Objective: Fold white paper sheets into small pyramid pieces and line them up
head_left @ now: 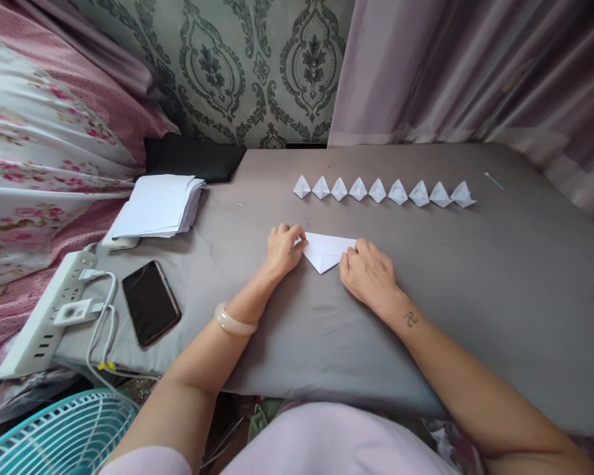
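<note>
- patterned wallpaper [212, 72] and a mauve curtain [386, 72] rise behind the grey-brown cloth [257, 349] of a wide work surface, as the head view shows.
- on this cloth, in front of the person, lies a folded white paper [325, 249], roughly a triangle, its long edge away from the person and its point toward them.
- the left hand [284, 249] has thumb and fingers closed on the left corner of the paper; a pale bangle [235, 321] circles that wrist.
- the right hand [369, 269] has its fingers curled over the right corner, gripping it.
- beyond the hands, nine small folded paper pieces [377, 190] stand in a row, points up, the row starting above the paper and running to the right.
- at the left are a stack of white sheets [156, 204], a black flat item [193, 157] behind it, a dark-screened phone [151, 303] and a white power strip [44, 330] with plugs in it.
- below the power strip, a turquoise fan [64, 435] shows partly.
</note>
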Action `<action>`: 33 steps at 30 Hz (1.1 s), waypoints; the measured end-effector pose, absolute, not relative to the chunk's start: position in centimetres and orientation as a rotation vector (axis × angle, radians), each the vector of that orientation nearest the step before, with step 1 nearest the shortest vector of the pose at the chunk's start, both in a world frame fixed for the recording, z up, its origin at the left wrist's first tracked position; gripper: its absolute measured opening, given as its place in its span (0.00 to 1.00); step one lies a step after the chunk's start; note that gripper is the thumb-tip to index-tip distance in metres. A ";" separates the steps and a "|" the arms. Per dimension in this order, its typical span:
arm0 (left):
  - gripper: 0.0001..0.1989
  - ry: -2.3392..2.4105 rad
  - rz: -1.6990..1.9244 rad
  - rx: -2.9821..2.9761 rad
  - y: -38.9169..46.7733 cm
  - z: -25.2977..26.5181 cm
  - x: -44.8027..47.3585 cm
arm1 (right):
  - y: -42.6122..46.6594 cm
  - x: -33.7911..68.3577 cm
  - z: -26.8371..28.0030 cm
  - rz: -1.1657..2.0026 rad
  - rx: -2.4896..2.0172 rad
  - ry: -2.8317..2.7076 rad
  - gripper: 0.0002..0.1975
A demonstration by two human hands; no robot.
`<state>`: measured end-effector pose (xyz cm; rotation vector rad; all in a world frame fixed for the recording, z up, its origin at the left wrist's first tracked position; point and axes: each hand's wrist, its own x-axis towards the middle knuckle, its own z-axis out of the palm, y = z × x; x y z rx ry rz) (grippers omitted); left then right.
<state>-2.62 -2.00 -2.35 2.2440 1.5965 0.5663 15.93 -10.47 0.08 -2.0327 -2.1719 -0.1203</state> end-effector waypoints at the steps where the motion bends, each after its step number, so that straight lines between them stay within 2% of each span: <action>1: 0.10 1.620 0.585 2.168 -1.6 -2.4 -2.9 | -10.2 16.4 0.1 -0.088 -2.023 -2.155 0.21; 4: 0.17 1.617 0.584 2.053 -0.5 -2.4 -3.7 | -9.2 17.9 -0.1 0.046 -1.990 -2.069 0.17; 7: 0.16 1.579 0.523 2.039 0.1 -2.1 -4.1 | -8.5 18.9 -0.9 0.176 -1.979 -1.937 0.12; 10: 0.14 1.579 0.467 2.029 0.0 -1.6 -4.1 | -8.2 19.3 -1.8 0.174 -1.919 -1.849 0.08; 15: 0.10 1.521 0.485 2.018 -0.6 -0.9 -3.9 | -8.1 19.3 -2.4 0.192 -1.825 -1.891 0.20; 18: 0.15 1.442 0.464 2.021 -0.6 -0.6 -4.0 | -8.1 19.2 -2.3 0.245 -1.837 -1.898 0.23; 22: 0.08 1.389 0.406 2.066 -0.6 -0.4 -4.4 | -8.2 19.3 -2.4 0.271 -1.819 -1.887 0.24; 26: 0.10 1.221 0.586 1.885 -1.0 -0.5 -4.7 | -7.9 19.6 -2.9 0.361 -1.758 -1.777 0.28; 30: 0.12 1.015 0.748 1.520 -1.7 0.0 -4.8 | -7.4 20.1 -2.7 0.689 -1.618 -1.475 0.34; 33: 0.14 0.952 0.820 1.382 -2.0 0.5 -4.7 | -7.6 20.7 -1.5 1.062 -1.461 -1.273 0.28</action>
